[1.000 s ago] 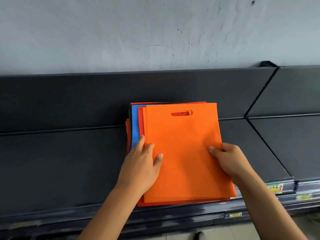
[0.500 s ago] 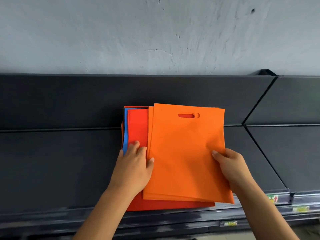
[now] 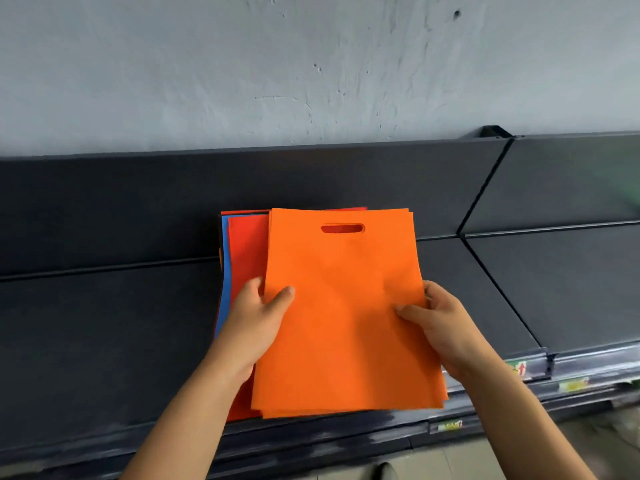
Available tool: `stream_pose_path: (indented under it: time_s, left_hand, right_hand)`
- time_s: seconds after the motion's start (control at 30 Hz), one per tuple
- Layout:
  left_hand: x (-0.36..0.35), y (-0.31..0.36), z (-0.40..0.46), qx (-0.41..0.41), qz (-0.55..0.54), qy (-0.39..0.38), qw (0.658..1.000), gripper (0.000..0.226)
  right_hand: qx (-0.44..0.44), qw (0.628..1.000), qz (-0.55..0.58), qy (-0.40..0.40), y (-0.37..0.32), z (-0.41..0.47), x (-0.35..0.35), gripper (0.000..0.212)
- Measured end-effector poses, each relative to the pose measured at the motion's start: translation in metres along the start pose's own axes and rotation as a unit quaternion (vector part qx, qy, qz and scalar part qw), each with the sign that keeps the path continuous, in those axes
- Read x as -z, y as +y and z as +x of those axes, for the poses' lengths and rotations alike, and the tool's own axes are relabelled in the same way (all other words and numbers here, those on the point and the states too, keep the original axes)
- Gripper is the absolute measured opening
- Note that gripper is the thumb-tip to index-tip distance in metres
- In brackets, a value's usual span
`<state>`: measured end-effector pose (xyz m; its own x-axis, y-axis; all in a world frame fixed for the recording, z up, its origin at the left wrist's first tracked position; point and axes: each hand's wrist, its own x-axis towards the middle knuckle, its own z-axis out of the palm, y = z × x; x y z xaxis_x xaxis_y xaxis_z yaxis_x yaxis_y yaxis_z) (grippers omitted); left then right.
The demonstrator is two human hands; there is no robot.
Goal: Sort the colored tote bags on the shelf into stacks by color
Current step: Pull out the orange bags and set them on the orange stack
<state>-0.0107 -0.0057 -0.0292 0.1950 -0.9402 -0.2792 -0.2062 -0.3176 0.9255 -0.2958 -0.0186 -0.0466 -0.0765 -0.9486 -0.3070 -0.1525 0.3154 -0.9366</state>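
Observation:
A small bundle of orange tote bags (image 3: 343, 313) with a cut-out handle is raised a little over the pile on the dark shelf (image 3: 104, 341). My left hand (image 3: 254, 327) pinches the bundle's left edge, thumb on top. My right hand (image 3: 440, 327) grips its right edge, thumb on top and fingers underneath. Below and to the left lies a red bag (image 3: 246, 251), with a blue bag (image 3: 225, 271) peeking out under it at the pile's left side. Lower bags in the pile are hidden.
The shelf has a dark back panel (image 3: 138, 202) below a grey wall. A second shelf section (image 3: 561, 278) adjoins on the right. Price labels (image 3: 519, 368) sit on the front rail. The floor shows at the bottom right.
Both hands have taken hold of the orange bags by their sides and drawn them right, off the pile. The red bag underneath is now uncovered on the left.

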Motion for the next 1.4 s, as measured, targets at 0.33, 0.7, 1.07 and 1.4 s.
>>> stream_pose_path:
  time_s: [0.33, 0.7, 1.07, 1.4]
  left_hand:
    - [-0.029, 0.003, -0.011, -0.128, 0.127, -0.07, 0.981, 0.007]
    - [-0.145, 0.041, -0.065, -0.148, 0.173, -0.111, 0.967, 0.006]
    - [-0.376, 0.083, -0.148, -0.189, 0.188, -0.185, 0.946, 0.001]
    - [-0.526, 0.116, -0.209, -0.236, 0.191, -0.26, 0.917, 0.004]
  right_hand:
    - [-0.011, 0.994, 0.011, 0.106, 0.023, -0.047, 0.024, 0.014]
    - [-0.042, 0.984, 0.089, 0.15, 0.062, -0.085, 0.136, 0.016]
    - [-0.056, 0.964, 0.112, 0.237, 0.116, -0.15, 0.363, 0.022]
    - [-0.078, 0.935, 0.093, 0.335, 0.131, -0.211, 0.492, 0.017]
